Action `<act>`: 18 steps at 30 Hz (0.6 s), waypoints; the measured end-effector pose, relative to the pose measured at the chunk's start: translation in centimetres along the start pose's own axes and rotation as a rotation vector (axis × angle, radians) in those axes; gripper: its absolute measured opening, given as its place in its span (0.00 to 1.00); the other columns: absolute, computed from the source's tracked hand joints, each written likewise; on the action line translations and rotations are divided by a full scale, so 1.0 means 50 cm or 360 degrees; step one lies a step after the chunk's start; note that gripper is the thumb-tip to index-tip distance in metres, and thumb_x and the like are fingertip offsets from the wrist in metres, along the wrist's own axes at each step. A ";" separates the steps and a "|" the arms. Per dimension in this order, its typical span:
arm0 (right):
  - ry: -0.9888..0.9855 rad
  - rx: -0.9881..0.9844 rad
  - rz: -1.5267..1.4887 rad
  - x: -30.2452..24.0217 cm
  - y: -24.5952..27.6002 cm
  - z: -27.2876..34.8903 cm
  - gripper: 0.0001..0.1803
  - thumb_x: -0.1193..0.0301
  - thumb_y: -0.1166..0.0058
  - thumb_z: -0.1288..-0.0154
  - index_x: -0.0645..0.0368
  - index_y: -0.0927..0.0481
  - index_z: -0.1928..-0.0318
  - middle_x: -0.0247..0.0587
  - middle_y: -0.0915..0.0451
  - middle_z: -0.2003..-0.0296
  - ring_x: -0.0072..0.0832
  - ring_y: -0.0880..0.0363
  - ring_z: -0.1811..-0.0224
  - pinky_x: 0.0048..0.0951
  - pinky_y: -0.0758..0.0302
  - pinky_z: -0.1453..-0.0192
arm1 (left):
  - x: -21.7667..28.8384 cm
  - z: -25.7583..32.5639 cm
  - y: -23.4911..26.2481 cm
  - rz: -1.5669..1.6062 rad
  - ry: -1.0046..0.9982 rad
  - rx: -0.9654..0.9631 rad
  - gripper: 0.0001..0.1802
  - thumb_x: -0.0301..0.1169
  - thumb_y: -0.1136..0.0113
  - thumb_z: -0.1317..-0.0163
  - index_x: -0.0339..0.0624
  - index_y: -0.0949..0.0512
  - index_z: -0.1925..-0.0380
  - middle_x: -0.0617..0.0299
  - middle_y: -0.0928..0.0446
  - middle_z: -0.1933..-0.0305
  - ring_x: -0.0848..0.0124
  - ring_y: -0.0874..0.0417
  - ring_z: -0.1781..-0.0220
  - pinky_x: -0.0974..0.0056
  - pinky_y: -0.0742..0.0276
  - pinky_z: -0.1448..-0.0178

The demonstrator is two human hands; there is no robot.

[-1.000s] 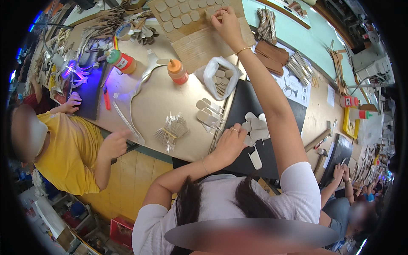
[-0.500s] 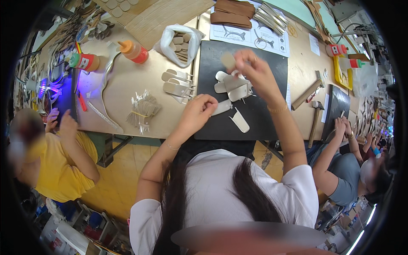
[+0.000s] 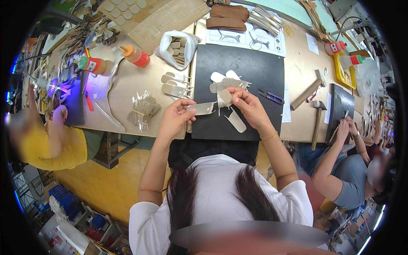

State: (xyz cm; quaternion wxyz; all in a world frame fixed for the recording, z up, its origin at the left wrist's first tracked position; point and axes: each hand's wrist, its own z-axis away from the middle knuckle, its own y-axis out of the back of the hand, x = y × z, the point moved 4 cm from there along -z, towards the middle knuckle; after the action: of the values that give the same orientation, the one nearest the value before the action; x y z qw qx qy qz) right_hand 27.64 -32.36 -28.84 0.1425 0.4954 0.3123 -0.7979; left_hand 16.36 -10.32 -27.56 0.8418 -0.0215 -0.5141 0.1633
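Observation:
My left hand (image 3: 177, 115) pinches a beige strap piece (image 3: 202, 109) by one end, its notched end pointing right over the black mat (image 3: 265, 121). Between thumb and fingers, my right hand (image 3: 247, 106) holds a small rounded beige piece (image 3: 225, 96), just right of the strap piece. Behind my right fingers lies a loose pile of pale strap pieces (image 3: 230, 75), partly covered. A single strap piece (image 3: 236, 120) with a rounded end rests on the mat nearer to me.
Left of the mat are finished-looking strap pieces (image 3: 173, 90), a banded bundle (image 3: 142, 111) and a plastic bag (image 3: 186, 39) of rounded pieces. Purple-handled snips (image 3: 272, 97) lie on the mat's right. Hammers (image 3: 317, 121) and an orange-capped bottle (image 3: 135, 56) stand farther out. Co-workers sit on both sides.
My right hand has come down toward me with the rounded piece. My left hand has lifted a strap piece off the mat and shifted left. The snips, previously behind my right arm, now show.

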 end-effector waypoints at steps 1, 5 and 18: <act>0.0017 -0.0008 -0.0015 0.000 -0.001 -0.001 0.07 0.70 0.46 0.29 0.58 0.21 0.64 0.37 0.27 0.41 0.20 0.30 0.47 0.25 0.34 0.38 | 0.005 0.008 0.005 0.0069 -0.0015 0.0023 0.13 0.22 0.39 0.37 0.34 0.25 0.52 0.62 0.21 0.66 0.78 0.20 0.70 0.75 0.25 0.67; 0.0022 -0.0002 -0.0073 -0.008 -0.005 -0.002 0.06 0.70 0.45 0.30 0.59 0.21 0.64 0.36 0.26 0.43 0.20 0.29 0.46 0.25 0.33 0.38 | 0.031 0.040 0.027 0.0515 -0.0031 -0.0003 0.15 0.21 0.39 0.38 0.34 0.25 0.50 0.61 0.22 0.66 0.76 0.20 0.70 0.74 0.24 0.66; 0.0262 -0.0525 0.0783 -0.123 -0.107 0.021 0.10 0.65 0.41 0.34 0.60 0.20 0.65 0.36 0.27 0.50 0.22 0.26 0.55 0.25 0.28 0.51 | 0.090 0.056 -0.062 0.0150 -0.0136 -0.0342 0.22 0.18 0.43 0.36 0.29 0.29 0.41 0.51 0.19 0.56 0.69 0.15 0.58 0.69 0.18 0.54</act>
State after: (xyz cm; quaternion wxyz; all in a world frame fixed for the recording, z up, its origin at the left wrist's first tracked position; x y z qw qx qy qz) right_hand 26.92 -29.44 -21.19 0.3841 0.5894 0.3188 -0.6351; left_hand 16.58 -12.27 -21.76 0.8033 -0.1286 -0.5626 0.1473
